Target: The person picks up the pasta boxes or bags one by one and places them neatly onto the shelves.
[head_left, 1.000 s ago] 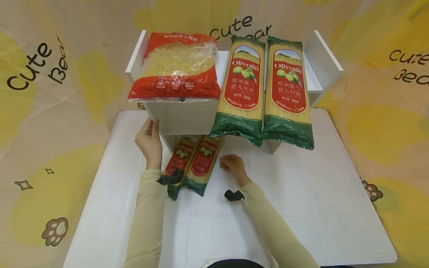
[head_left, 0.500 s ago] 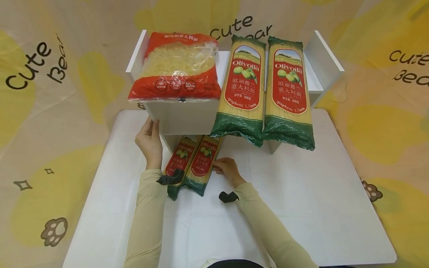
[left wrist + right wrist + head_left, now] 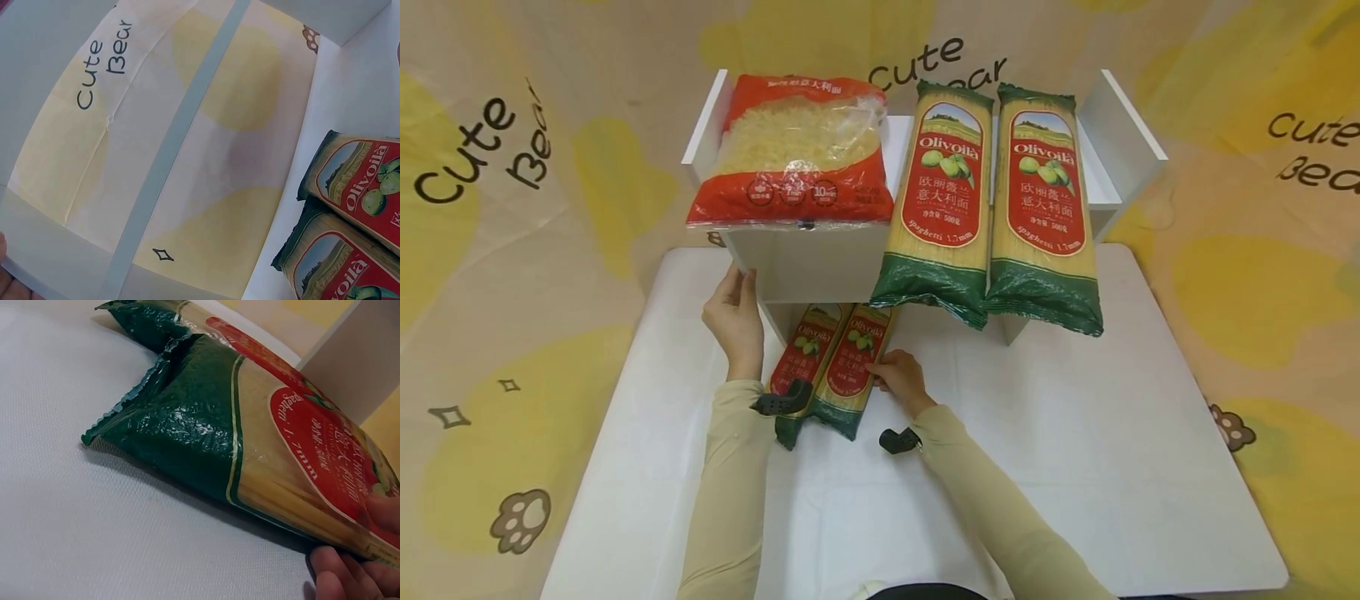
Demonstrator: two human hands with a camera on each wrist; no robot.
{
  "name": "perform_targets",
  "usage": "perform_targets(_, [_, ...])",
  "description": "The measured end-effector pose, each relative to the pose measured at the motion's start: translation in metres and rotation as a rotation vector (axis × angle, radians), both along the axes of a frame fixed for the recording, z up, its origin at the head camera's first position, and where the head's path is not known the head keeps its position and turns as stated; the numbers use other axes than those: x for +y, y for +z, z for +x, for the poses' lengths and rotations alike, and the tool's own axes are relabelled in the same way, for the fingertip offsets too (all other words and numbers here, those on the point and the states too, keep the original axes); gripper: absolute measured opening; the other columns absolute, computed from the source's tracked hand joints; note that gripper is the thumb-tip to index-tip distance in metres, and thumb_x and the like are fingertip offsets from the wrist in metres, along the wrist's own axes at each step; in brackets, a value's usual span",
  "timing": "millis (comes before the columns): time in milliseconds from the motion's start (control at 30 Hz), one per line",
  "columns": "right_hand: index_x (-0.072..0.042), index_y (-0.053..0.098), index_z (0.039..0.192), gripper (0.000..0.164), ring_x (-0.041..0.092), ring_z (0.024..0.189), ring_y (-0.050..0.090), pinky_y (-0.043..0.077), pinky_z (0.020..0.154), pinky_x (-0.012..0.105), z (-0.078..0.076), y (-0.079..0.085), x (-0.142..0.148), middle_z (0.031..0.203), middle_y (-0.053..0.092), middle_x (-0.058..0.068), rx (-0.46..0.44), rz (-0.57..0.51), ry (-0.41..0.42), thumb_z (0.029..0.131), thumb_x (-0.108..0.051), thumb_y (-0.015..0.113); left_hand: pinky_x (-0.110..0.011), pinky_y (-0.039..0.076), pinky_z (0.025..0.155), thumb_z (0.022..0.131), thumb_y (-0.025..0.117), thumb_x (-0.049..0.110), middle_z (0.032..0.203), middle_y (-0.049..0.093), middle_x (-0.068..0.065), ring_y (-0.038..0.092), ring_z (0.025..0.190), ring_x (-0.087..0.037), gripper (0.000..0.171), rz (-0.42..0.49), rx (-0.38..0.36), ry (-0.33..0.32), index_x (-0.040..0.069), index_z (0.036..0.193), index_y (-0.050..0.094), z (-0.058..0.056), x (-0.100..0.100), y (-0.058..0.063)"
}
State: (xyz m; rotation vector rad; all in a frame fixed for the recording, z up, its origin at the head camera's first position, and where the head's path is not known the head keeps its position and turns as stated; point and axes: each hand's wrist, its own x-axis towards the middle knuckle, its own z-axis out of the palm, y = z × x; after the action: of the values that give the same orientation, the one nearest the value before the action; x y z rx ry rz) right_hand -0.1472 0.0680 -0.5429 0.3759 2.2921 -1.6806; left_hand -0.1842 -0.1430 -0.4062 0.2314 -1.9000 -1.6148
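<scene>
My left hand [image 3: 735, 321] holds the front edge of the left side panel of a white shelf [image 3: 820, 265]; in the left wrist view only a little of its fingers [image 3: 12, 289] shows. Below the shelf, two spaghetti packs lie side by side on the table. My right hand [image 3: 901, 379] pinches the right edge of the right-hand spaghetti pack [image 3: 850, 367]. In the right wrist view its thumb [image 3: 382, 511] rests on top of that pack, with the other fingers at the pack's lower side. The left-hand spaghetti pack [image 3: 802, 354] is partly covered by the left wrist camera.
On the shelf top lie a red bag of short pasta [image 3: 805, 150] and two more spaghetti packs, the left one [image 3: 940, 183] and the right one [image 3: 1045, 200], which overhang the front edge. A white table [image 3: 1097, 450] stands beneath; a patterned cloth [image 3: 1225, 292] hangs behind.
My right hand has moved left from beside the spaghetti packs and taken hold of the right-hand pack's edge. The left hand has stayed on the shelf panel.
</scene>
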Motion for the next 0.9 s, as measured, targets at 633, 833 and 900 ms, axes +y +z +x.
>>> perform_targets(633, [0.005, 0.06, 0.091, 0.02, 0.013, 0.056, 0.061, 0.053, 0.055, 0.023, 0.004, -0.002, 0.004, 0.069, 0.065, 0.009, -0.017, -0.012, -0.011, 0.088, -0.012, 0.069, -0.028, 0.051, 0.087, 0.092, 0.063, 0.011, 0.113, 0.067, -0.011, 0.065, 0.103, -0.022, 0.027, -0.014, 0.008, 0.002, 0.006, 0.119, 0.067, 0.0, 0.0, 0.0])
perform_targets(833, [0.006, 0.06, 0.091, 0.019, 0.01, 0.054, 0.06, 0.054, 0.055, 0.023, 0.017, -0.004, 0.019, 0.071, 0.063, 0.01, -0.045, -0.063, -0.003, 0.087, -0.01, 0.069, -0.027, 0.051, 0.088, 0.093, 0.061, 0.007, 0.114, 0.065, -0.014, 0.064, 0.104, -0.024, 0.027, -0.023, -0.009, 0.006, 0.003, 0.119, 0.066, 0.002, 0.003, 0.006])
perform_targets(900, [0.007, 0.059, 0.091, 0.018, 0.01, 0.054, 0.059, 0.054, 0.054, 0.023, 0.022, -0.002, 0.023, 0.071, 0.062, 0.01, -0.05, -0.063, 0.002, 0.086, -0.008, 0.069, -0.028, 0.051, 0.088, 0.093, 0.06, 0.004, 0.113, 0.065, -0.016, 0.064, 0.104, -0.027, 0.027, -0.03, -0.012, 0.01, 0.0, 0.119, 0.065, 0.007, 0.007, 0.014])
